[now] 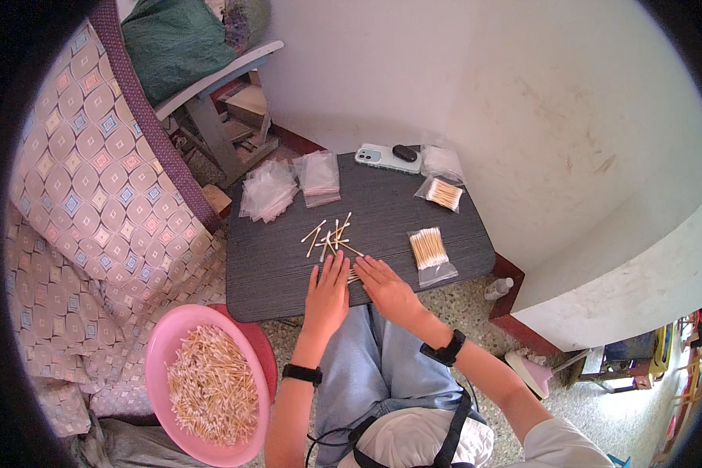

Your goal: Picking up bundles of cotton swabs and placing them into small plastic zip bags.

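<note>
Both my hands rest near the front edge of the dark table (273, 273), fingers stretched out and lying flat. Between the fingers of my left hand (329, 296) and my right hand (390, 292), a few cotton swabs (353, 275) show, partly covered by the hands. Just beyond the fingertips, several loose cotton swabs (335, 236) lie crisscrossed. To the right is a clear bag packed with cotton swabs (429, 248), its plastic end toward me. A second filled bag (444, 194) lies farther back.
Two stacks of clear bags, one spread out (268, 191) and one neater (320, 175), lie at the back left. A phone (382, 158) with a black object (405, 153) on it is beside more plastic bags (442, 162). A pink basin (154, 351) of swabs stands at lower left.
</note>
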Tool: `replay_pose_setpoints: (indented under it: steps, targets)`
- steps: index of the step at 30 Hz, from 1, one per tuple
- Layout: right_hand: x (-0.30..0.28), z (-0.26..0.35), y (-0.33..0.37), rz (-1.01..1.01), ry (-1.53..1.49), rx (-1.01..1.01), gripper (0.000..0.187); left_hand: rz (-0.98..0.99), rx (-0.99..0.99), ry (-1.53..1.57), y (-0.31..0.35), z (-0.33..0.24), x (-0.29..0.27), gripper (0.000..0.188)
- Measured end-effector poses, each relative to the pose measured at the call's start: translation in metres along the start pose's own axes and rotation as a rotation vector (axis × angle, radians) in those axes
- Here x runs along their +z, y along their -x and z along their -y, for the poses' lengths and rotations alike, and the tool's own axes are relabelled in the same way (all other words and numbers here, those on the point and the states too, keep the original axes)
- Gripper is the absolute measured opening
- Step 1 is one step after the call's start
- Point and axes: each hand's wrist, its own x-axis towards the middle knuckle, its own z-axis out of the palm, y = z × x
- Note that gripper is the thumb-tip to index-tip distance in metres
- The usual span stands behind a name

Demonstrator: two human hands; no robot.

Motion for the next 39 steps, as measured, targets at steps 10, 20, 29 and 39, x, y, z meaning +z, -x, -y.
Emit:
replay_pose_setpoints:
  steps: [10, 20, 29, 39]
  targets:
    - [-0.02, 0.01, 0.019, 0.2, 0.285, -0.048, 0.065, 0.018, -0.047, 0.049, 0.001, 0.005, -0.01, 0.054]
    - [-0.015, 0.034, 0.038, 0.219, 0.445, 0.075, 0.078, 0.147, -0.008, -0.198, 0.026, -0.028, -0.002, 0.065]
    - [-0.009, 0.016, 0.013, 0.113, 0.365, 0.134, 0.071, 0.065, -0.06, 0.004, 0.006, -0.004, -0.005, 0.063]
    - [-0.001, 0.004, 0.005, 0.138, 0.164, 0.079, 0.064, 0.039, -0.015, 0.16, 0.009, -0.015, 0.013, 0.067]
